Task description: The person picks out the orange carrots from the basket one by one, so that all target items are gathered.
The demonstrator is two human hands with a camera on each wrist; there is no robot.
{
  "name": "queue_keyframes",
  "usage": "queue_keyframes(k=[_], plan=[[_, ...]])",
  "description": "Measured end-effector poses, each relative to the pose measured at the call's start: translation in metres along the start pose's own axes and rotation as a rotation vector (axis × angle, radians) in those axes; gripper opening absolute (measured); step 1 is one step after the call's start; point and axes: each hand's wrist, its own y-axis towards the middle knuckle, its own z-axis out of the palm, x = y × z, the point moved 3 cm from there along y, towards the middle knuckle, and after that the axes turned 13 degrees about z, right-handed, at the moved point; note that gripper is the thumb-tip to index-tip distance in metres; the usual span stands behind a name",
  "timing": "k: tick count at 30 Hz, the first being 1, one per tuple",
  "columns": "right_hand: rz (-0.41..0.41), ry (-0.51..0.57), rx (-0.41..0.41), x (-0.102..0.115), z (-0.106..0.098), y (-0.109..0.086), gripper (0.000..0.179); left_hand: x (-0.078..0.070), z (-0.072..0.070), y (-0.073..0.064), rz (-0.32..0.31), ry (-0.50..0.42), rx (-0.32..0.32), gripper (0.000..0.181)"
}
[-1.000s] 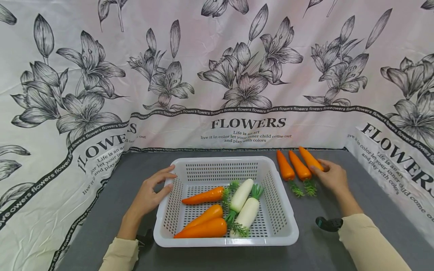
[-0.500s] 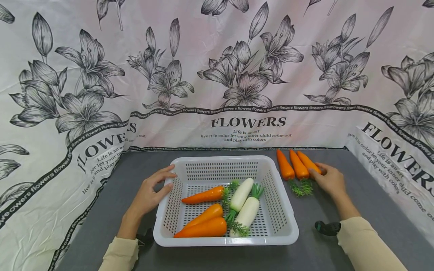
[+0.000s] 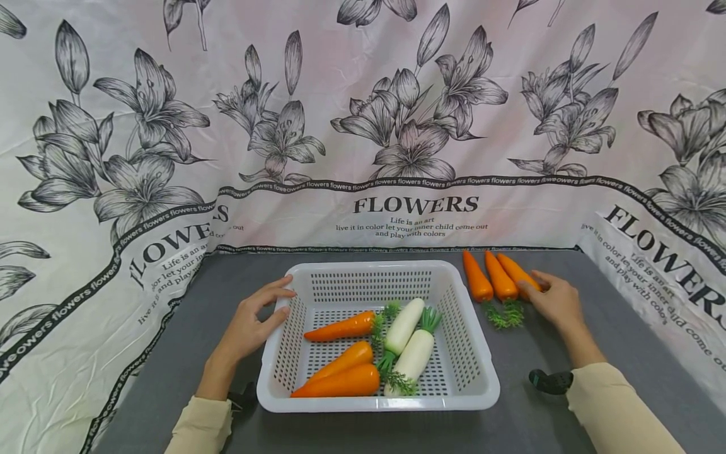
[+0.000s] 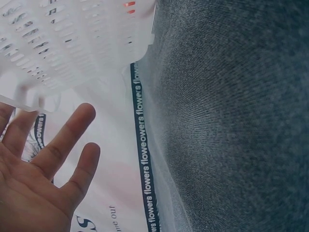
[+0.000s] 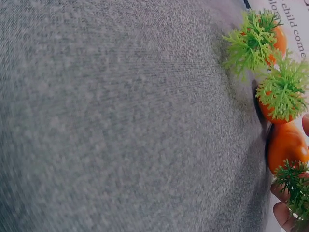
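Head view: from my remote station I read a white cloth (image 3: 416, 246), printed with grey lilies and the word FLOWERS, hung behind and at both sides. Below it extends the dark grey desk (image 3: 522, 350). On the desk stands the white perforated basket (image 3: 377, 405), upright. Status of hands: the left hand (image 3: 252, 325) has its fingers extended and spread, fingertips at the basket's left rim; I see nothing in its grasp. The right hand (image 3: 558, 309) is part-closed, thumb and fingers pinching the thick end of the rightmost carrot (image 3: 513, 268). That carrot lies on the desk, right of the basket, tip toward the cloth. Just beside it, in a row, lie the middle carrot (image 3: 500, 275) and the leftmost carrot (image 3: 477, 276). Inside the basket I locate a rear carrot (image 3: 340, 328), a front pair of carrots (image 3: 340, 383) side by side, and, to their right, two white radishes (image 3: 416, 359). Green leaves (image 3: 503, 313) fringe the near ends of the row.
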Motion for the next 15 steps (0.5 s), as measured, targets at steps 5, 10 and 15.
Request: queue_keyframes(k=[5, 10, 15], plan=[[0.002, 0.001, 0.006, -0.0024, -0.0011, -0.0002, 0.068, -0.001, -0.0006, 0.0004, -0.004, -0.008, 0.002, 0.03], [0.0, -0.019, 0.022, -0.0033, -0.0001, 0.0003, 0.064, -0.0021, -0.0006, 0.0002, -0.018, -0.009, 0.003, 0.03], [0.015, -0.045, 0.042, -0.003, 0.0005, 0.0009, 0.065, -0.0022, 0.0001, -0.0001, -0.022, -0.012, 0.005, 0.03]])
